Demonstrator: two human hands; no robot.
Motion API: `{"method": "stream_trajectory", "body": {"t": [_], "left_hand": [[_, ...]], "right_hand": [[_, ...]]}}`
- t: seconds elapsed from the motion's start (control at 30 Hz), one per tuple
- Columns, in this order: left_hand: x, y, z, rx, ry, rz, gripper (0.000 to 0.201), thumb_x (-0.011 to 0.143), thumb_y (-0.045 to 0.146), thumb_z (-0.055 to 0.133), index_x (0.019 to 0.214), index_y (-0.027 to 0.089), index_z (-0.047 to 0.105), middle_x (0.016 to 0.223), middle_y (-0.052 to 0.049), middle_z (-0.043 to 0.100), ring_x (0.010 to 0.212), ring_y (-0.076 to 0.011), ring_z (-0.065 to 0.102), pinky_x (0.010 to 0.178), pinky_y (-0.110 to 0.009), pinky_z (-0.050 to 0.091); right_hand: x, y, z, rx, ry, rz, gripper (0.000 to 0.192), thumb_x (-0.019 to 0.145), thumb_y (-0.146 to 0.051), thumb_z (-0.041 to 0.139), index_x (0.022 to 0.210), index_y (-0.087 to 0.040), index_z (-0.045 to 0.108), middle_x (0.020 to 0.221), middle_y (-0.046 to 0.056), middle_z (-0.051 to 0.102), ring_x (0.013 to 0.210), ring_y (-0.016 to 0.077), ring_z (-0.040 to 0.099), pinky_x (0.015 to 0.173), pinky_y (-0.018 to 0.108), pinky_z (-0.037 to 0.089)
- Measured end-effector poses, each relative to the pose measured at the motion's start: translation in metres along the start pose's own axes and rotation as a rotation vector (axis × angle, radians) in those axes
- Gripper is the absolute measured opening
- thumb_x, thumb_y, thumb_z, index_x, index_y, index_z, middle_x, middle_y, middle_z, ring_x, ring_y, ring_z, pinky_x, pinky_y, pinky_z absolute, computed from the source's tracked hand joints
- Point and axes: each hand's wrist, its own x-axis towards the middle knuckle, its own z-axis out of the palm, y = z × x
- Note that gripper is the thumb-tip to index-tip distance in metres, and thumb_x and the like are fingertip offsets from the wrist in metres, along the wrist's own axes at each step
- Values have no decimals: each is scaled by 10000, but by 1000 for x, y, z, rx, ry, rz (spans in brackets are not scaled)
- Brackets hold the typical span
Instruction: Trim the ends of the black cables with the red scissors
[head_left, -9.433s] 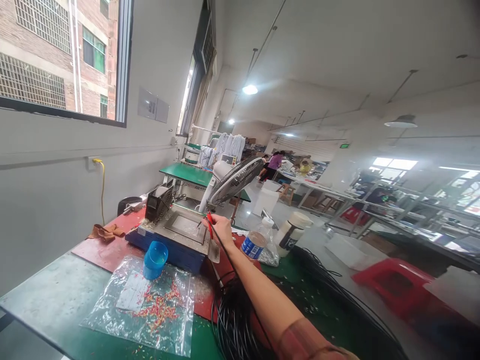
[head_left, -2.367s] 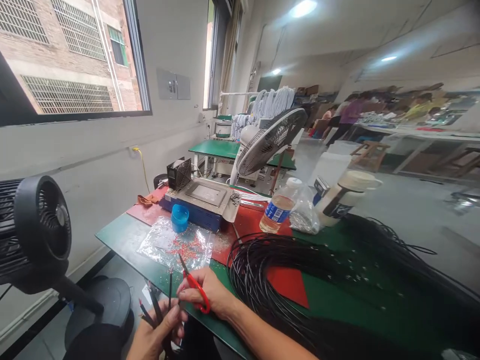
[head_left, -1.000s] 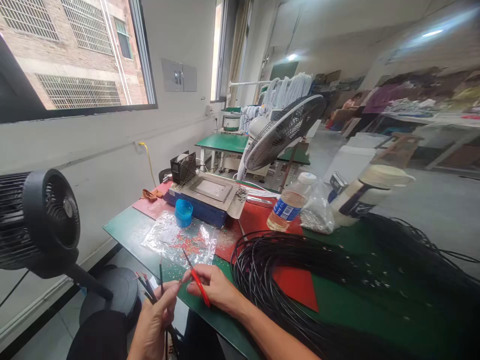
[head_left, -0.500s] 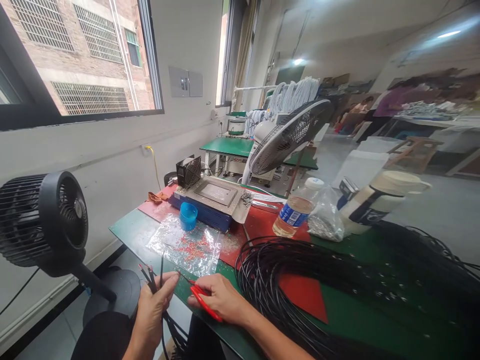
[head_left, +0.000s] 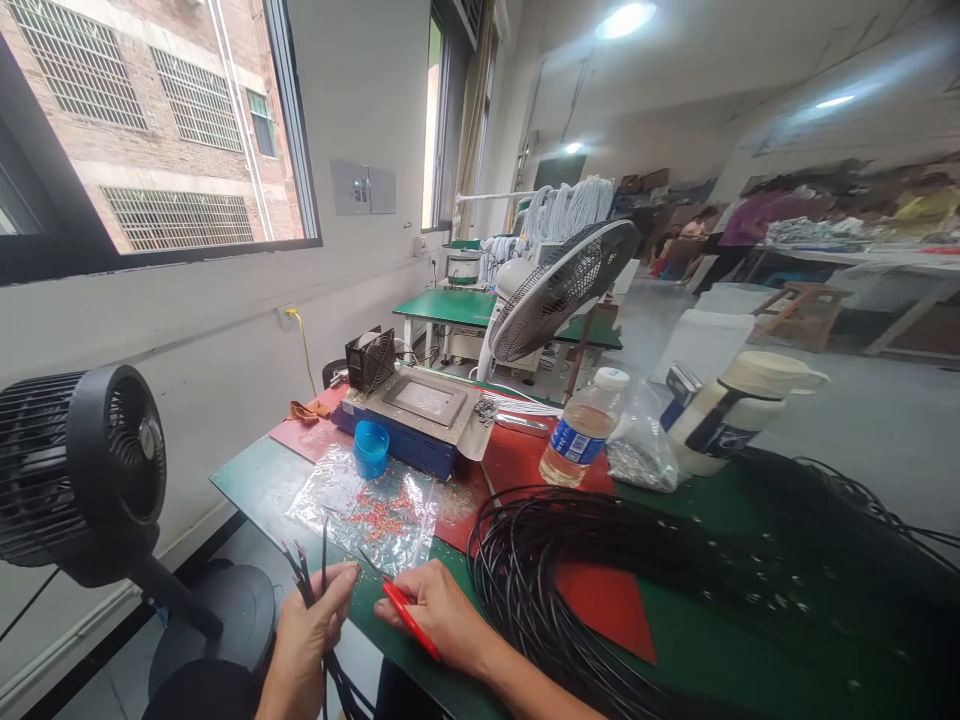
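- While the left hand (head_left: 304, 640) stays out of it as a clamp only, its grip is closed round a small bunch of black cable ends (head_left: 309, 585), held upright just off the near edge of the desk (head_left: 255, 480).
- At the tips of those ends, short red cores show, so I judge that the stripping on this bunch is partly done; how many ends are finished is too small to tell.
- Beside it, the right hand (head_left: 435, 615) has its grip wrapped round red-handled snips (head_left: 401, 612), the blades pointing toward the cable ends and close to them, though whether they touch I cannot tell.
- Just behind the hands, a clear plastic bag (head_left: 367, 505) lies flat on the desk with red insulation scraps (head_left: 375, 512) scattered on it, which suggests a fair amount is already trimmed.
- To the right, a big black cable coil (head_left: 600, 570) sprawls across the desk, thin, glossy and springy-looking; plenty appears left to work through.
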Motion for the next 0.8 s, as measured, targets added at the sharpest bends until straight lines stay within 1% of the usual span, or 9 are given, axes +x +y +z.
{"method": "stream_trajectory", "body": {"t": [0.07, 0.13, 0.23, 0.3, 0.4, 0.5, 0.63, 0.73, 0.8], "left_hand": [[0, -3, 0, -13, -33, -16, 385, 576, 418, 728, 784, 99, 668, 457, 83, 339, 421, -32, 187, 425, -215, 106], [-1, -6, 0, -45, -83, -17, 395, 594, 422, 717, 809, 96, 662, 452, 78, 359, 407, -28, 182, 423, -221, 90], [-5, -10, 1, -122, -159, -23, 372, 611, 396, 715, 841, 108, 663, 473, 61, 402, 418, -33, 228, 428, -215, 129], [-10, -12, 3, -146, -193, -49, 353, 605, 374, 726, 845, 122, 668, 472, 60, 400, 434, -42, 266, 439, -207, 160], [-19, -12, 7, -128, -222, -65, 336, 586, 366, 741, 811, 124, 678, 444, 59, 397, 442, -54, 286, 449, -208, 184], [-25, -10, 11, -112, -212, -63, 339, 555, 379, 757, 762, 123, 675, 424, 56, 411, 430, -56, 286, 447, -214, 180], [-26, -11, 14, -114, -166, -75, 349, 532, 397, 765, 719, 125, 651, 428, 50, 443, 401, -49, 302, 434, -217, 164], [-24, -15, 13, -102, -175, -56, 369, 535, 428, 753, 700, 116, 645, 386, 58, 422, 362, -43, 287, 423, -226, 134], [-23, -17, 12, -102, -186, -52, 377, 543, 444, 743, 692, 113, 640, 373, 64, 401, 357, -40, 274, 424, -228, 124]], "right_hand": [[1, 2, -1, 41, 61, -6, 439, 718, -303, 602, 453, -158, 283, 486, -61, 205, 468, 46, 206, 434, 216, 122], [1, 4, -2, 155, 68, 4, 397, 744, -370, 582, 482, -159, 371, 464, -63, 264, 447, 48, 251, 419, 199, 156], [-1, 2, -3, 422, -30, 41, 387, 761, -491, 553, 585, -150, 505, 424, -64, 354, 379, 54, 303, 373, 185, 206], [-4, -1, -2, 559, -71, 56, 434, 735, -552, 567, 597, -143, 523, 410, -65, 372, 347, 48, 305, 347, 177, 213], [-6, -6, -2, 679, -90, 74, 491, 692, -610, 587, 580, -136, 520, 401, -66, 383, 322, 36, 302, 318, 164, 204], [-6, -8, -2, 728, -108, 92, 508, 673, -625, 600, 582, -131, 524, 393, -68, 386, 307, 32, 299, 301, 161, 192], [-6, -6, -3, 693, -124, 80, 479, 680, -582, 629, 585, -124, 529, 398, -69, 403, 313, 24, 312, 313, 156, 210], [-7, -6, -3, 639, -126, 32, 444, 668, -534, 670, 587, -119, 534, 415, -66, 429, 332, 21, 341, 334, 151, 233], [-8, -6, -2, 651, -146, 43, 435, 643, -517, 695, 578, -120, 530, 413, -67, 434, 329, 21, 350, 331, 150, 233]]}}
